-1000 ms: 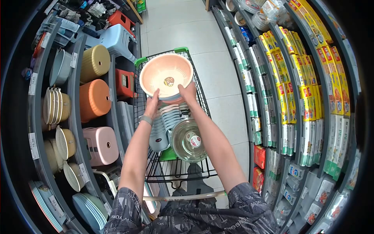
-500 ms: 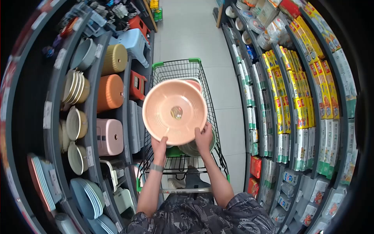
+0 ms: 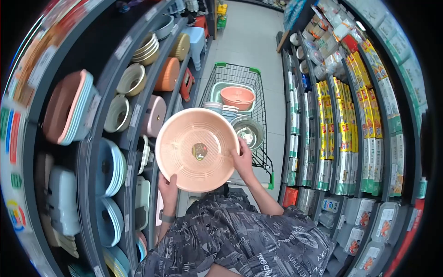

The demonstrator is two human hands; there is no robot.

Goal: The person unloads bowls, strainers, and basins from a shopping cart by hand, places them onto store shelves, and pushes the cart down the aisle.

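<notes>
Shelves flank the aisle. Left hand and right hand hold the peach basin, now drawn nearer and leftward (baring the coral basin in the cart).

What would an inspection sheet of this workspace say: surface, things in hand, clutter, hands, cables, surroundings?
Surface: no table seen; a wire shopping cart stands on the tiled floor.
Things in hand: one peach basin, held up, its inside facing the camera, a label at its centre.
Clutter: a coral basin and a clear bowl, among other goods in the cart.
Hands: left hand grips the peach basin's lower-left rim; right hand grips its right rim.
Cables: nothing seen.
Surroundings: stocked shelves on both sides; yellow boxes on the right.
</notes>
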